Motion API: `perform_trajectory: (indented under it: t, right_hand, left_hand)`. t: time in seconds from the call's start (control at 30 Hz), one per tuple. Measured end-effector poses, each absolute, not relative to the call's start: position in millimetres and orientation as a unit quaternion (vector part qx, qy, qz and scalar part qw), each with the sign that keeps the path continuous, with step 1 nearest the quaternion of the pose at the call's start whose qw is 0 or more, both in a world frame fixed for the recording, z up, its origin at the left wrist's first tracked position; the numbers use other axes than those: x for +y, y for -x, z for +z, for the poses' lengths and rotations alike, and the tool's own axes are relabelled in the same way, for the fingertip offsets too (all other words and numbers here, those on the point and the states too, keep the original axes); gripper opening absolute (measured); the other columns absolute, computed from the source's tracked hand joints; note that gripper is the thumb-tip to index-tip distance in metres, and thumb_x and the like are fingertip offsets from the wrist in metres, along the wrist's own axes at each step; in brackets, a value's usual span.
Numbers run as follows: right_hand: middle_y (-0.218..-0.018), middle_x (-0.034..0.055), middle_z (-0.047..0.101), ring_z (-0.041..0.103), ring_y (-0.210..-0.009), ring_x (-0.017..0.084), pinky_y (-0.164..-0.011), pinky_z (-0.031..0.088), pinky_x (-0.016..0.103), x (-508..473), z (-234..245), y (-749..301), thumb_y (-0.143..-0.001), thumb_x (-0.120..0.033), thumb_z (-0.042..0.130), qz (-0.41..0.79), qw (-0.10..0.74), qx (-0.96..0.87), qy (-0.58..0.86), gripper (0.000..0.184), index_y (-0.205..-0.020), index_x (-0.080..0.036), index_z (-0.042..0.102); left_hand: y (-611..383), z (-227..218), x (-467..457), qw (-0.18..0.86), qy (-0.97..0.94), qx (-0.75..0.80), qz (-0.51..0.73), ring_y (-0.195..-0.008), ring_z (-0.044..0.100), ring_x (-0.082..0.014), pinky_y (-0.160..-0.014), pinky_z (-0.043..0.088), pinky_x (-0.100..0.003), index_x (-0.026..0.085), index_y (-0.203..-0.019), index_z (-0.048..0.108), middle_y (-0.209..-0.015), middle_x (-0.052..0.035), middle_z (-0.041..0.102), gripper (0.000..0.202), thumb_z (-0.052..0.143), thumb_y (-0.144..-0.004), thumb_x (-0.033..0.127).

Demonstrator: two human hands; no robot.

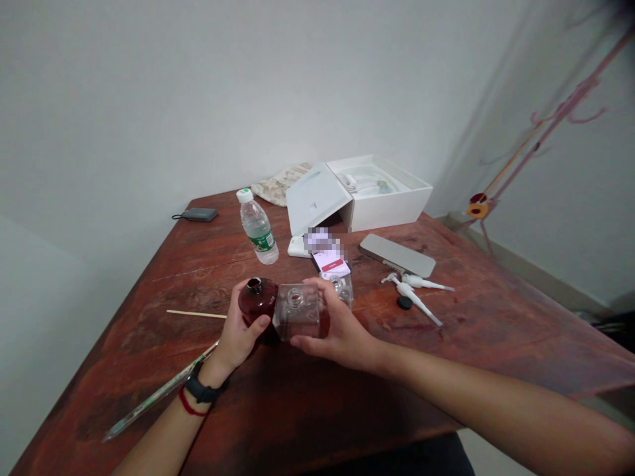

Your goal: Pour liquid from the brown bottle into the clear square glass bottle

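My left hand [239, 334] grips a dark amber glass bottle [258, 301] with an open neck and no pump on it. My right hand [340, 334] holds a clear square glass bottle [297, 312] from above, pressed close beside the amber one. Behind my right fingers stands another clear glass bottle [343, 288], partly hidden. Two white pump dispensers [417, 299] lie on the wooden table [124, 370] to the right, with a small black cap [405, 303] between them.
A plastic water bottle [256, 226] stands beyond my hands, beside a white box [381, 192] with its lid [315, 198] propped open. A silver flat slab [397, 255], a thin wooden stick [196, 315] and a long glass tube [159, 395] lie on the table.
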State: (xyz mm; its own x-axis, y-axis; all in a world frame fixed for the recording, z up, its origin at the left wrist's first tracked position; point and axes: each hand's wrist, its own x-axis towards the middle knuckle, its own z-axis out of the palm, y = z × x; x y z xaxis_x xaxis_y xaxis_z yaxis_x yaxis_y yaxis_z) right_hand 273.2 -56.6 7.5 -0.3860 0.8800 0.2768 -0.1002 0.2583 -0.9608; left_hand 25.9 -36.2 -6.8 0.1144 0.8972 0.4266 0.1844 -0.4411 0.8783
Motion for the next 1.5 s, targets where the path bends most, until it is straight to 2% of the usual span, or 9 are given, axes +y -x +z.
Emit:
perform_trajectory:
  t: [0.77,1.5]
  right_hand:
    - [-0.136,0.0114,0.061,0.065,-0.131,0.032,-0.117,0.050,0.054,-56.5,9.8,-273.0,-0.078,-0.030,0.093,0.523,0.465,-0.647,0.303,0.085,-0.143,-0.028,0.038]
    - [-0.136,0.0103,0.061,0.065,-0.129,0.030,-0.115,0.052,0.050,-56.7,9.7,-273.6,-0.078,-0.030,0.093,0.523,0.462,-0.647,0.307,0.086,-0.144,-0.029,0.038]
  left_hand:
    - [-25.0,-7.4,-35.0,0.319,-0.678,0.405,0.524,-0.121,0.070,-0.0328,-0.109,0.053,-0.046,0.022,-0.141,0.053,-0.132,-0.0136,0.069,0.079,0.080,-0.088,0.074]
    - [-25.3,-5.9,-36.5,0.323,-0.668,0.415,0.526,-0.121,0.069,-0.0339,-0.109,0.053,-0.047,0.021,-0.139,0.054,-0.132,-0.0139,0.068,0.081,0.082,-0.085,0.075]
